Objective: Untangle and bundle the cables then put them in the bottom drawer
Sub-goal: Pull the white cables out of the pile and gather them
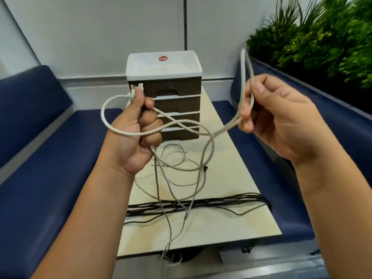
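My left hand (141,127) grips a white cable (209,150) in a fist, with the plug end sticking up past the thumb. One loop of it curls round my left wrist side. My right hand (277,115) pinches another loop of the same cable, which arcs up above the fingers. The rest of the cable hangs down in loose strands over the table (231,224) and past its front edge. A black cable (221,202) lies in long folded strands across the table. The drawer unit (181,101) stands at the far end, its drawers closed, the bottom drawer (181,134) partly hidden by my left hand.
Thin white cable loops (177,156) lie on the table in front of the unit. Blue bench seats (50,148) flank the narrow table on both sides. Green plants (322,37) fill a planter at the right. A grey wall is behind.
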`<control>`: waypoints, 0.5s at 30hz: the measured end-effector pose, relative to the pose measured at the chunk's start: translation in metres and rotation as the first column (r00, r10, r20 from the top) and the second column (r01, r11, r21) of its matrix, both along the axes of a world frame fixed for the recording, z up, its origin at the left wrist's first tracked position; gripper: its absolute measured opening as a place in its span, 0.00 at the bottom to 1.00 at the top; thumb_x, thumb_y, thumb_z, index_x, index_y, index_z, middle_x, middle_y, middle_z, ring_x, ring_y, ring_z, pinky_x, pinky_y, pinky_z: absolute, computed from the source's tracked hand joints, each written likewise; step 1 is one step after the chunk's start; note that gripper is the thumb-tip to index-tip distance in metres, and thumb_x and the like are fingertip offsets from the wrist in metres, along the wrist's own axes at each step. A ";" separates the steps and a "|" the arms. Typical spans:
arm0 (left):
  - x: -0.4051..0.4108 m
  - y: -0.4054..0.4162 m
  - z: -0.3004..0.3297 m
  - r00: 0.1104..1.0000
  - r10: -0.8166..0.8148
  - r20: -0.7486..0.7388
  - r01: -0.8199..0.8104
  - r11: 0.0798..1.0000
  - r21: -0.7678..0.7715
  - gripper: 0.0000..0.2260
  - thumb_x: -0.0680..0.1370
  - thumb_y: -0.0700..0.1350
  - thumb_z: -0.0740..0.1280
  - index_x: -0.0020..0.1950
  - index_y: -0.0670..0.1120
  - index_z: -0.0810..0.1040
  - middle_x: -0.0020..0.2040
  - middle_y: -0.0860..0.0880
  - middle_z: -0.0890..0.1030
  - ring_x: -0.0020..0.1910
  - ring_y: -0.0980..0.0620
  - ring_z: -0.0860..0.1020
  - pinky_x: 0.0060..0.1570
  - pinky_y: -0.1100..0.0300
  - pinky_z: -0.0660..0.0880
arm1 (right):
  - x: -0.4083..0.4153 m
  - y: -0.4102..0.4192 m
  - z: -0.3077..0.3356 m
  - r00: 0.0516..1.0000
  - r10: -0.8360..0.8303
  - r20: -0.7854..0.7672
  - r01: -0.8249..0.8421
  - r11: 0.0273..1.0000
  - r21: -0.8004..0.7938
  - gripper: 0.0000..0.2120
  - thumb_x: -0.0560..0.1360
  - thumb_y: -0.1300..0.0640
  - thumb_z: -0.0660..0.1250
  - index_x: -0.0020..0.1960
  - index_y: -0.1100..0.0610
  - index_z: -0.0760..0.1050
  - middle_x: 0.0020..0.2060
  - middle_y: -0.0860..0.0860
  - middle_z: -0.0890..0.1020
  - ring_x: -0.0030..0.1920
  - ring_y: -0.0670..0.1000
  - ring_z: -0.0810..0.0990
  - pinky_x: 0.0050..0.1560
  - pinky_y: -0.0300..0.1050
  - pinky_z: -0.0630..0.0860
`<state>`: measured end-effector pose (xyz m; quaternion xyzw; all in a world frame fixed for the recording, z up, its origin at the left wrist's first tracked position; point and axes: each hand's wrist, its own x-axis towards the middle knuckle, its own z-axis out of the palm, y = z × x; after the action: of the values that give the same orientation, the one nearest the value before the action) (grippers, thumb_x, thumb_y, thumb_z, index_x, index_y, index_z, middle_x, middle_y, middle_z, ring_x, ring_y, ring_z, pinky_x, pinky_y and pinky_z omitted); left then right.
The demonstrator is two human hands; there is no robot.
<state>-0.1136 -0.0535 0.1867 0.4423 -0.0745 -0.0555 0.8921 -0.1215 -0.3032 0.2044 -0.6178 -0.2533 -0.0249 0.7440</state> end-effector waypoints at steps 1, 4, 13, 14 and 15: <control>-0.007 -0.004 0.000 1.000 -0.020 0.002 0.020 0.999 0.030 0.17 0.81 0.57 0.56 0.38 0.49 0.71 0.25 0.56 0.57 0.23 0.58 0.51 0.18 0.69 0.51 | -0.010 -0.007 -0.008 0.999 0.019 -0.034 -0.022 0.997 -0.070 0.10 0.83 0.58 0.55 0.48 0.59 0.72 0.34 0.56 0.78 0.30 0.54 0.74 0.35 0.44 0.73; -0.026 -0.013 -0.002 0.997 -0.075 0.004 0.073 0.983 0.168 0.16 0.81 0.56 0.57 0.38 0.49 0.71 0.25 0.55 0.56 0.24 0.58 0.50 0.20 0.67 0.48 | -0.036 -0.028 -0.044 0.970 0.108 -0.217 -0.157 0.961 -0.226 0.09 0.81 0.56 0.58 0.48 0.61 0.73 0.37 0.61 0.79 0.31 0.56 0.77 0.35 0.45 0.76; -0.070 -0.041 -0.015 0.984 -0.157 -0.087 0.179 0.862 0.474 0.15 0.79 0.55 0.61 0.37 0.47 0.71 0.25 0.54 0.58 0.22 0.58 0.55 0.23 0.67 0.48 | -0.070 -0.060 -0.161 0.801 0.050 -0.596 -0.512 0.574 -0.639 0.05 0.81 0.57 0.63 0.53 0.54 0.78 0.48 0.63 0.83 0.45 0.63 0.83 0.41 0.50 0.77; -0.073 -0.045 -0.019 0.982 -0.163 -0.098 0.190 0.836 0.515 0.15 0.79 0.54 0.61 0.38 0.47 0.71 0.25 0.54 0.59 0.22 0.58 0.55 0.23 0.67 0.49 | -0.069 -0.060 -0.167 0.832 -0.010 -0.555 -0.469 0.521 -0.713 0.07 0.81 0.58 0.62 0.53 0.51 0.79 0.47 0.63 0.83 0.44 0.62 0.83 0.42 0.50 0.78; -0.075 -0.050 -0.023 0.980 -0.173 -0.102 0.200 0.806 0.557 0.15 0.80 0.54 0.61 0.38 0.46 0.72 0.25 0.53 0.60 0.22 0.57 0.55 0.22 0.68 0.50 | -0.068 -0.059 -0.168 0.870 -0.071 -0.488 -0.399 0.481 -0.781 0.10 0.81 0.59 0.61 0.52 0.48 0.79 0.46 0.62 0.84 0.43 0.60 0.83 0.43 0.49 0.79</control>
<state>-0.1890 -0.1035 0.1637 0.6750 -0.0770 -0.1727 0.7132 -0.1890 -0.3627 0.0363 -0.8640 -0.1087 0.3247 0.3692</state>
